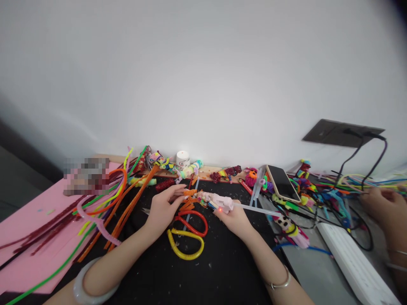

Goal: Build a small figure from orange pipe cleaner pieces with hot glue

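My left hand [163, 207] pinches a small orange pipe-cleaner piece [190, 192] over the black mat [219, 267]. My right hand [233, 218] grips a pink hot glue gun [218, 202] with a red light on, its nozzle pointed left at the orange piece. A clear glue stick [259, 210] juts from the gun's back toward the right. More orange scraps [187, 205] lie just below the piece. Scissors with red and yellow handles [187, 237] rest on the mat between my forearms.
Long pipe cleaners [104, 207] spread over a pink sheet [28, 237] at left. Small craft figures and a white jar [182, 160] line the wall. A phone [282, 183], tangled cables and a white power strip [352, 262] lie at right, near another person's hand [381, 212].
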### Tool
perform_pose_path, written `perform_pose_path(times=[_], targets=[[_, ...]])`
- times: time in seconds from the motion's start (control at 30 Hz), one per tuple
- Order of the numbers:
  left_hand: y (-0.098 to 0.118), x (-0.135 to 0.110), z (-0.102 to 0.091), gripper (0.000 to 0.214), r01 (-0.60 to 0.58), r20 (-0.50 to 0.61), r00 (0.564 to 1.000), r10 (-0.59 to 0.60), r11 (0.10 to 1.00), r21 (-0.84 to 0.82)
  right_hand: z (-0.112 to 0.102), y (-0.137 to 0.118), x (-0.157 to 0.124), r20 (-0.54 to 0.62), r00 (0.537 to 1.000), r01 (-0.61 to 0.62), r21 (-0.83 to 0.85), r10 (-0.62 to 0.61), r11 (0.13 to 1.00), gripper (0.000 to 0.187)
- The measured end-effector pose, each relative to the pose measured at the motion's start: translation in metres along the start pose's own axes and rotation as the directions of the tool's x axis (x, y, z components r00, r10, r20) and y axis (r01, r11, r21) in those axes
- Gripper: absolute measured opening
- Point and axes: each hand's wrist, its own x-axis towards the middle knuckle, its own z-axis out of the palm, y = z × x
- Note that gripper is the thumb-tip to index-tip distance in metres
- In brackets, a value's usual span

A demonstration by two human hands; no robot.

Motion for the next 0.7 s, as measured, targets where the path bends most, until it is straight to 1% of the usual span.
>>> perform_pose_path(times=[0.1, 0.27, 0.47, 0.7], targets=[[-0.0005, 0.0001, -0.0001, 0.028, -0.001, -0.001, 1.0, 0.001, 1.0, 0.009, 0.0006, 0.0017, -0.0002, -0.015, 1.0, 0.001, -0.005, -0.001, 1.0, 0.023], [0.0004, -0.0011, -0.0007, 0.028, 0.011, -0.003, 1.0, -0.011, 1.0, 0.011, 0.0009, 0.0057, 0.0004, -0.068, 0.997, -0.04, -0.035, 0.038, 0.999, 0.017], [-0.0003, 0.0009, -0.0022, 0.029, -0.002, -0.029, 1.0, 0.002, 1.0, 0.024, 0.0001, 0.0047, 0.0002, -0.027, 1.0, -0.011, -0.035, 0.01, 0.999, 0.022], [-0.0015, -0.0005, -0.0018, 0.029, -0.021, -0.002, 1.0, 0.021, 0.999, 0.033, 0.0001, 0.0063, 0.0019, -0.068, 0.995, -0.074, -0.042, 0.071, 0.996, 0.02]])
